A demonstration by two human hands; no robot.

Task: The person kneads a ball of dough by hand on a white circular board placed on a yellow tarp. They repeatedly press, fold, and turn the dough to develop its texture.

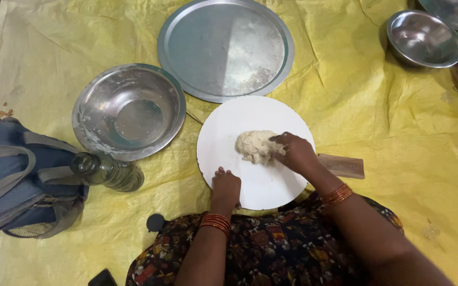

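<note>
Dough (258, 146) sits a little above the middle of the round white board (229, 127), a rough pale lump, and the right hand (294, 152) is pressed into its right side with the fingers curled over it, closed on the dough rather than spread. The left hand (225, 186) rests fist-like on the near edge of the board, knuckles down, gripping nothing that I can see; it looks to be steadying the board.

Watching from here, the slip I would worry about is the board itself. It lies on a creased yellow plastic sheet (377, 132), and a hard push from the right hand could make it skate across if the left hand lets up. The dough looks shaggy and dry at the edges, so bits could crumble off onto the sheet.

Close on the left, a clear glass bottle (107, 171) lies on its side against a blue bag (17, 180), just beside the floury steel bowl (129, 111). A swinging left elbow could set the bottle rolling. The large steel plate (226, 48) almost touches the far edge of the board, so a shove forward could knock them together. A wooden piece (343, 166) pokes out from under the right forearm, and the wrist could catch it. More steel bowls (424, 38) stand well apart at the top right.
</note>
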